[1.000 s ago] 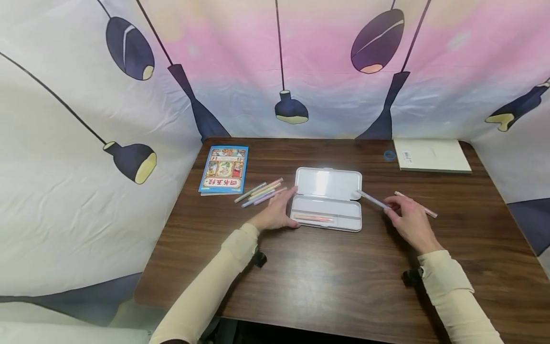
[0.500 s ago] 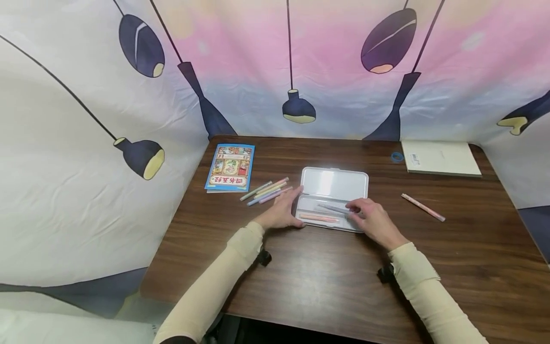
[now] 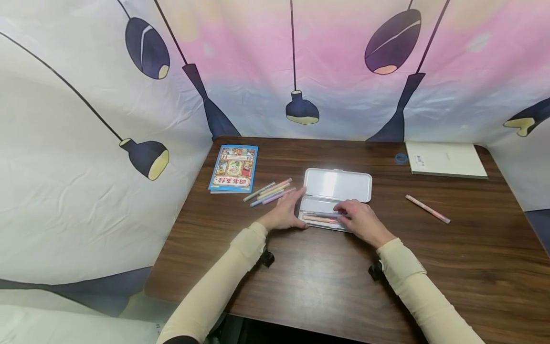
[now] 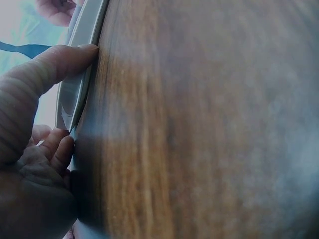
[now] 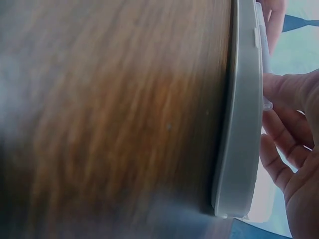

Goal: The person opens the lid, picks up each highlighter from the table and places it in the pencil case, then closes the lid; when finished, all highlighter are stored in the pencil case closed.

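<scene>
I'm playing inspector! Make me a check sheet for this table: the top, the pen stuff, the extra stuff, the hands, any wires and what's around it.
Surface: brown wood-grain table.
Job's things: pencil case open; peach-coloured pen or pens inside, count unclear; pile of pens left of it; pink pen alone on the right.
Clutter: blue-edged booklet far left; pale book and blue ring far right.
Grip: left hand holds the case's left end; right hand pinches a bluish pen at the case.
Cables: nothing seen.
Surroundings: cloth printed with dark lamps, behind the table.
</scene>
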A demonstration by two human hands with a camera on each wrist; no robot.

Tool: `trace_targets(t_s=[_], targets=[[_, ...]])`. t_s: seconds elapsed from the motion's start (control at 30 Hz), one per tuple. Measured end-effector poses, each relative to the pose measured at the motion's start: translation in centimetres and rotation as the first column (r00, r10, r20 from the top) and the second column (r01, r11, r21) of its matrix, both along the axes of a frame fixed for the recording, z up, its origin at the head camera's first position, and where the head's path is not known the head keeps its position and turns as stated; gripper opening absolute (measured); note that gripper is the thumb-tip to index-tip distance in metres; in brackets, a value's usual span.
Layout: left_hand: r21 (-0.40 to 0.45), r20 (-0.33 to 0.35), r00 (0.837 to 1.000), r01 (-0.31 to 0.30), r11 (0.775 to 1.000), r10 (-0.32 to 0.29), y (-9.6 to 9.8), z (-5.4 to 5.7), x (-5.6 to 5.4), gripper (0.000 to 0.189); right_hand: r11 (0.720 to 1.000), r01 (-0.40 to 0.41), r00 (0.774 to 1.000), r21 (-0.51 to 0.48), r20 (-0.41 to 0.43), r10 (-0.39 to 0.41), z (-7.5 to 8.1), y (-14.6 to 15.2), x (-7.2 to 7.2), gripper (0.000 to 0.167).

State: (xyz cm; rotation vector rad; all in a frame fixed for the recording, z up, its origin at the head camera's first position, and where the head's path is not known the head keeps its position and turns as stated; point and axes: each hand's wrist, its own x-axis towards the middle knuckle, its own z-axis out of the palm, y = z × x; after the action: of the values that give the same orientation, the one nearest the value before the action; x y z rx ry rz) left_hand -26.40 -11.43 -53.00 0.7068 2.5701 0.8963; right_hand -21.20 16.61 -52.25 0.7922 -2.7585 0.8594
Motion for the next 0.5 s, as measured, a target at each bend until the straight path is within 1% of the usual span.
trace_targets(t_s=[0.13, 0.33, 0.43, 0.5], targets=[[-0.011, 0.001, 1.0, 0.003, 1.0, -0.003, 0.1, 0.1, -0.1, 0.119, 1.0, 0.001, 1.0, 0.005, -0.004, -0.001, 0.0, -0.1, 0.0, 0.019], [-0.009, 0.01, 1.0, -0.008, 1.0, 0.008, 0.2, 0.2, 0.0, 0.12, 1.0, 0.004, 1.0, -0.005, 0.009, -0.004, -0.1, 0.0, 0.1, 0.022], [-0.008, 0.005, 1.0, -0.013, 1.0, 0.013, 0.2, 0.2, 0.0, 0.12, 0.999, 0.016, 1.0, -0.031, 0.026, -0.016, 0.0, 0.6, 0.2, 0.023], [-0.005, 0.006, 1.0, -0.016, 1.0, 0.016, 0.2, 0.2, 0.0, 0.12, 0.997, 0.039, 0.998, -0.06, 0.041, -0.036, 0.0, 1.3, 0.4, 0.023]])
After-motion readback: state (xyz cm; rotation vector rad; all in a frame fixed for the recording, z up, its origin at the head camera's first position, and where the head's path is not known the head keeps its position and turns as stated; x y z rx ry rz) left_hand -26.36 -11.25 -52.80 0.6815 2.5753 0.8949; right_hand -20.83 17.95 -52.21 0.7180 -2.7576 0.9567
